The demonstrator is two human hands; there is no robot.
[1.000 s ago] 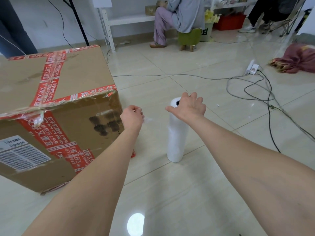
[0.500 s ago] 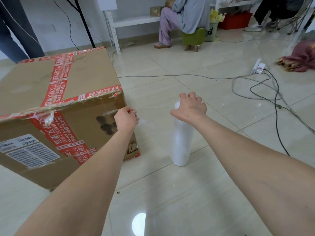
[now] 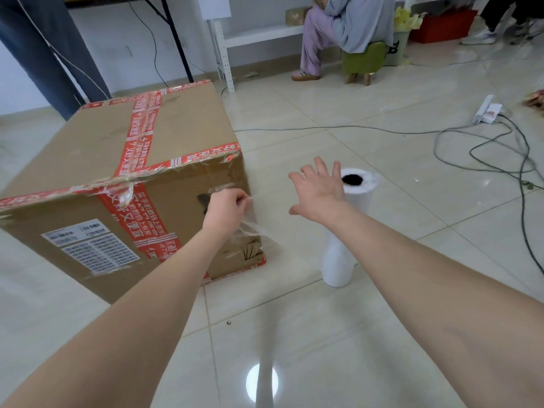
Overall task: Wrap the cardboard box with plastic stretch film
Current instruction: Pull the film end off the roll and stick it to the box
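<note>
**Cardboard box (image 3: 88, 160) on the floor (image 3: 294, 348), film end pinched at its near side**

The left arm reached forward, and the left grip (image 3: 226, 212) was curled, thumb and fingers pinching the loose end of clear stretch film (image 3: 251, 229) in front of the box's near side, close to its right vertical edge. The film hung crumpled below the knuckles. The right arm stretched out alongside. The right grip (image 3: 319, 192) was wide open, fingers spread, palm down, holding nothing. It hovered just beside the top of the white film roll (image 3: 357, 198); whether it touched the roll could not be told. The roll stood upright on the floor, near the box's right side, its dark core hole facing up and the right forearm crossing in front of its middle. Red printed tape (image 3: 141, 134) sealed the box, so its contents were hidden. A barcode label (image 3: 91, 248) sat on its near side.
</note>
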